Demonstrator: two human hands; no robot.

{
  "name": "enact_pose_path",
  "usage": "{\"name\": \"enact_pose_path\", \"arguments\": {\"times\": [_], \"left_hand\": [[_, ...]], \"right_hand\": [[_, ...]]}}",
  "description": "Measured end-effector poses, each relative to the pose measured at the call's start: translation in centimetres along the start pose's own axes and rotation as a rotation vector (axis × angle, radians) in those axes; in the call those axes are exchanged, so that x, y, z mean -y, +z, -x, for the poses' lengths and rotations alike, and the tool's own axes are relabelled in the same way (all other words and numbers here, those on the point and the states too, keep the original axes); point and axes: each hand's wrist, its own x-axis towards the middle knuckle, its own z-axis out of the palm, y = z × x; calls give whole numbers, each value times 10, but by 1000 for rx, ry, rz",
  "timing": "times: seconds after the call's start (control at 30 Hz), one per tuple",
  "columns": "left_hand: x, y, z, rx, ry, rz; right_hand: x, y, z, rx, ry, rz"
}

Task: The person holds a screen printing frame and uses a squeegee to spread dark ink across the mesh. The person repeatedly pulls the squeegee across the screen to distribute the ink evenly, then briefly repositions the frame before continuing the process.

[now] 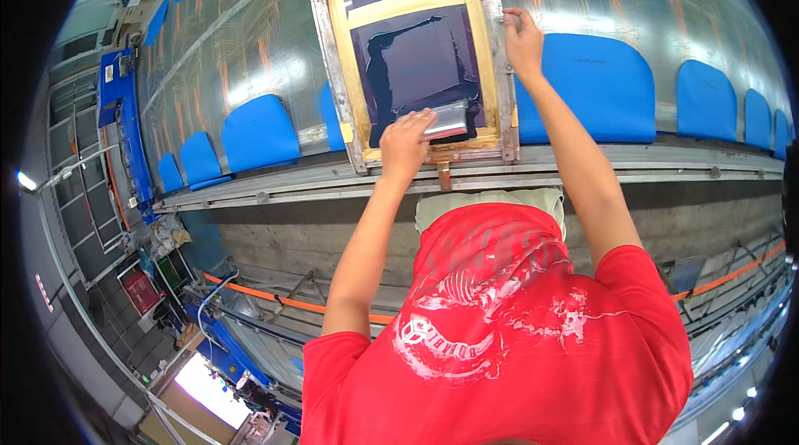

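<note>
Long glossy printing bench (250,37) running left to right, curved by the lens. Blue fabric pieces (260,133) laid in a row along it, more to the right (595,87). Metal rail (583,164) along the near edge. Red printed shirt (499,328) filling the lower view. Screen-printing frame (341,70), pale wood with grey outer edge, lying flat on the bench between blue pieces; dark mesh with darker ink streaks (379,70). Right hand (523,39): grip closed around the frame's right edge. Left hand (405,145): grip closed on squeegee (448,120), grey blade, near the frame's lower end.
</note>
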Motion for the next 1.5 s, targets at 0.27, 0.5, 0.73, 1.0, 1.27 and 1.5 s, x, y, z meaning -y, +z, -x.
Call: {"name": "enact_pose_path", "arguments": {"times": [0.27, 0.5, 0.73, 1.0, 1.27, 1.5], "left_hand": [[3, -7, 42, -48, 11, 41], [18, 2, 49, -52, 55, -80], [66, -45, -130, 83, -167, 110], [54, 0, -76, -170, 64, -80], [66, -14, -120, -192, 43, 67], [59, -7, -124, -113, -31, -97]], "right_hand": [[24, -6, -1, 108, 165, 67], [28, 1, 0, 121, 179, 149], [19, 4, -1, 76, 128, 155], [29, 4, -1, 89, 166, 163], [33, 2, -5, 112, 222, 190], [28, 4, 1, 132, 219, 188]]}}
